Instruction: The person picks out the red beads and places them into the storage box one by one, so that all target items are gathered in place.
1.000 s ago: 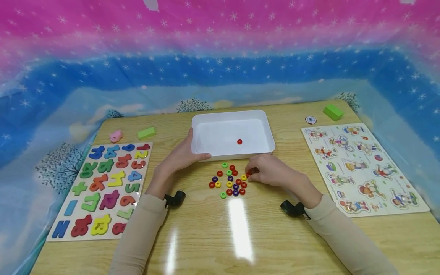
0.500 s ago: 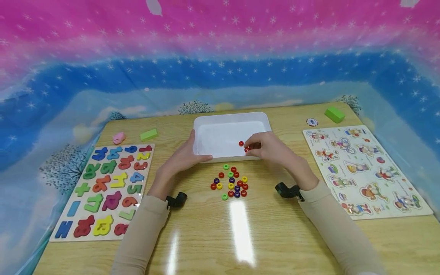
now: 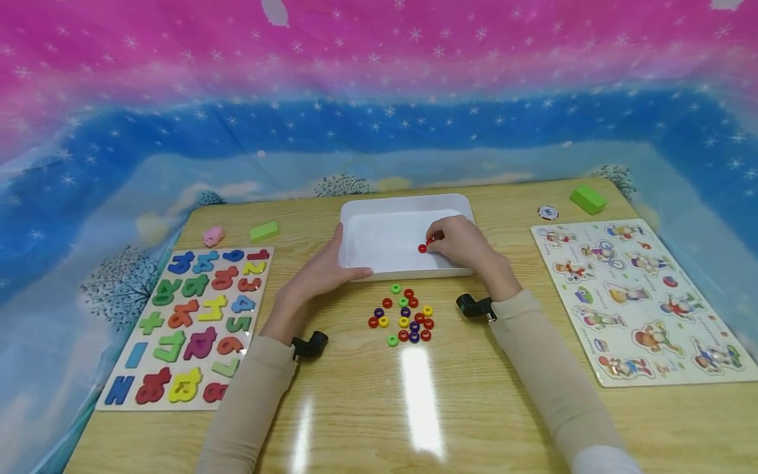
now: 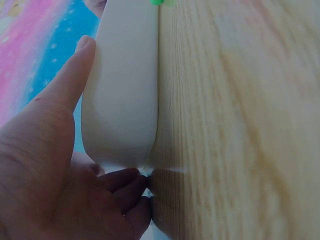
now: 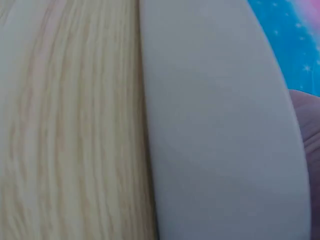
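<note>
A white rectangular tray [image 3: 385, 257] stands on the table. My left hand [image 3: 322, 266] holds its left front corner, thumb along the front wall and fingers at the left side; the left wrist view shows the thumb [image 4: 75, 70] at the rim. Inside the tray, my right hand [image 3: 464, 243] pinches a red ring [image 3: 429, 241] low over the floor, partly hidden by the fingers. Another red ring [image 3: 422, 249] lies right beside it. In the right wrist view the tray wall [image 5: 225, 125] hides most of that hand. Several red, yellow, green and purple rings [image 3: 404, 322] lie scattered in front of the tray.
On the left lies a number puzzle board [image 3: 142, 365], with a pink pig figure [image 3: 214, 236] and a green block [image 3: 264, 231] behind it. To the right are a picture puzzle board [image 3: 642, 342], a poker chip [image 3: 547, 212] and another green block [image 3: 589, 199].
My right hand has picked up a red ring from the scattered ones, carried it over the front rim and lowered it into the tray. My left hand keeps its hold on the corner.
</note>
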Available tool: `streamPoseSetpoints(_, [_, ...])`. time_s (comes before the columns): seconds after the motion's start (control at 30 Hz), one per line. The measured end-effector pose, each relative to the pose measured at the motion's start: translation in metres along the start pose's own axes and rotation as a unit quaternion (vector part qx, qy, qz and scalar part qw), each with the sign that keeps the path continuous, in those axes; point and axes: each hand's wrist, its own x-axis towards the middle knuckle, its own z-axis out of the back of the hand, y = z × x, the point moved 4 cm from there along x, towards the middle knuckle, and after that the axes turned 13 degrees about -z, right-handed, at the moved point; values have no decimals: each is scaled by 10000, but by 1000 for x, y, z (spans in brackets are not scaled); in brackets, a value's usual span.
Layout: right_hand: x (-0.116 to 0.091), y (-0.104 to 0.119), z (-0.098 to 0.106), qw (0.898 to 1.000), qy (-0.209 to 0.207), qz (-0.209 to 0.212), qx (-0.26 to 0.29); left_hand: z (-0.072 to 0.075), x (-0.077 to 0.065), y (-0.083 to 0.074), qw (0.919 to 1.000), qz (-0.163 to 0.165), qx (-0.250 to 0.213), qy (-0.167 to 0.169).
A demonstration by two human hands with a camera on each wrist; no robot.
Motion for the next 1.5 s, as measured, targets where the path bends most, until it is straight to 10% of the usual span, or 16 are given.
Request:
streamPoseSetpoints(0.4, [-8,4,9,9995,188,124,230,0,0,1,10000,11,-50,9])
streamPoseSetpoints(0.77, [-62,30,25,9919,718,973,375,0,0,2,10000,45,-30,80])
streamPoseSetpoints(1.07, [-95,29,-2,9772,1729,1232,60,-1,0,3,9999,43,-77,81])
streamPoseSetpoints(1.5, [-115,33,-21,9703,1911,1455,-275,0,1,3,10000,-26,-34,14])
